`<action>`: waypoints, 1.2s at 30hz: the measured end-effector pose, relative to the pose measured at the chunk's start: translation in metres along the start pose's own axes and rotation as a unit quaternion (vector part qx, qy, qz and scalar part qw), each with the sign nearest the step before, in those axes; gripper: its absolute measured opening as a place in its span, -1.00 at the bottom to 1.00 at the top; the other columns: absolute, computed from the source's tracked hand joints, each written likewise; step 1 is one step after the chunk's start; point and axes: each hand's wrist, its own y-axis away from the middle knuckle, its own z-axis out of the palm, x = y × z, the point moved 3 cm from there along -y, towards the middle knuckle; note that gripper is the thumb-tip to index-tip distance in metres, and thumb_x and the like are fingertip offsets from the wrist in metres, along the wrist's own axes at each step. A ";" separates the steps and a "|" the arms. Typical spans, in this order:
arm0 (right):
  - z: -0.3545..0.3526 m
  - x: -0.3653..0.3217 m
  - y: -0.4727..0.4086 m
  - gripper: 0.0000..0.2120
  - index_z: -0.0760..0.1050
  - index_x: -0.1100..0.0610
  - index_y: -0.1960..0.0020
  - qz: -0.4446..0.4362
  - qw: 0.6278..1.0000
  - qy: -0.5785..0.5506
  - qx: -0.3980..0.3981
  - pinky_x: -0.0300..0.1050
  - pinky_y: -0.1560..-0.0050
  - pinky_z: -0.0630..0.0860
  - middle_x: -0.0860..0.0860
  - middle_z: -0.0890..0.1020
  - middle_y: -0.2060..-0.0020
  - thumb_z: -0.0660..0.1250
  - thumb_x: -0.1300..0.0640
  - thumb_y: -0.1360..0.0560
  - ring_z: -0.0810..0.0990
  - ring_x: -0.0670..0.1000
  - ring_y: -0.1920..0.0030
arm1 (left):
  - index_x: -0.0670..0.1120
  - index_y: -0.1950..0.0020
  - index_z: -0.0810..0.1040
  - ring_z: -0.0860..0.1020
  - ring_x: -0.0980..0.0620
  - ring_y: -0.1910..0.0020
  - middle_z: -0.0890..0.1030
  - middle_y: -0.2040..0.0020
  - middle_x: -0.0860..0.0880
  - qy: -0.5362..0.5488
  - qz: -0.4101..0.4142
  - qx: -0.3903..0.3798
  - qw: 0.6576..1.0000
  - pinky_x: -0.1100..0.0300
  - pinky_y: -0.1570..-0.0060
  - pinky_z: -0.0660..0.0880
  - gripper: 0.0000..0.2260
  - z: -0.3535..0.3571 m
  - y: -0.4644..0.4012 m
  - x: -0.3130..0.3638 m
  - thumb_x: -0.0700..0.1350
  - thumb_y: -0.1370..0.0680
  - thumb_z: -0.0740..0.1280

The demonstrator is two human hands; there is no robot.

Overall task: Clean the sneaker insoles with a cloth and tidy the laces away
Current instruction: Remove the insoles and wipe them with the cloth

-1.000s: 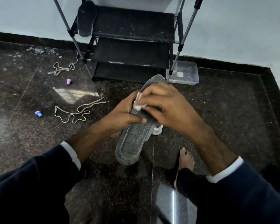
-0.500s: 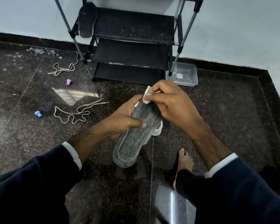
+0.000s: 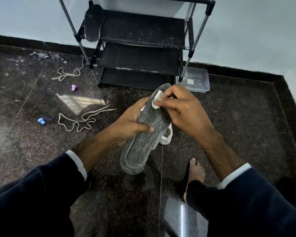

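Left hand (image 3: pixel 130 122) grips a grey insole (image 3: pixel 143 139) mid-length; beyond it, right hand (image 3: pixel 183 110) pinches a white cloth (image 3: pixel 156 101) against the far end.

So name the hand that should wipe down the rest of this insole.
Right. The right hand already pinches the cloth at the insole's far end; the left hand grips its middle, steadying it.

The insole (image 3: pixel 140 142) is showing dull grey with pale stitching along its edge, and the cloth (image 3: pixel 156 100) on it is showing off-white. At nine o'clock, cream laces (image 3: pixel 79 119) are lying on the dark speckled floor (image 3: pixel 237 125) beside a blue piece (image 3: pixel 41 121) and a purple piece (image 3: pixel 73 87). At twelve o'clock the black rack (image 3: pixel 140 40) is showing grey poles, with a clear box (image 3: pixel 197 81) at its foot. Navy sleeves (image 3: pixel 41 194) are showing white cuffs.
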 end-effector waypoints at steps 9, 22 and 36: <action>0.014 -0.011 0.001 -0.82 0.70 0.16 -0.12 -0.060 0.997 0.012 -0.052 -0.02 0.11 0.58 0.09 0.58 0.03 0.42 0.25 -0.54 0.56 0.07 0.02 | -0.19 -0.51 0.29 0.59 -0.02 -0.11 0.53 -0.17 -0.16 0.023 0.040 0.016 0.999 0.06 -0.07 0.58 -0.26 -0.003 -0.003 0.005 -0.47 -0.35 0.38; 0.017 -0.010 0.006 -0.72 0.70 0.04 -0.15 -0.067 0.993 0.075 -0.067 -0.07 0.05 0.39 -0.01 0.61 0.03 0.47 0.23 -0.46 0.52 0.06 -0.01 | -0.15 -0.50 0.30 0.60 -0.09 -0.08 0.56 -0.15 -0.23 0.053 0.053 0.059 0.995 0.00 -0.06 0.58 -0.26 -0.014 -0.001 0.006 -0.46 -0.36 0.40; 0.016 -0.006 0.006 -0.70 0.71 0.03 -0.14 -0.059 0.994 0.092 -0.030 -0.05 0.10 0.35 -0.02 0.62 0.04 0.50 0.26 -0.45 0.49 0.03 0.02 | -0.14 -0.54 0.24 0.57 -0.14 -0.18 0.56 -0.22 -0.21 0.069 0.090 0.078 0.991 0.02 -0.10 0.60 -0.26 -0.018 0.000 0.011 -0.48 -0.41 0.37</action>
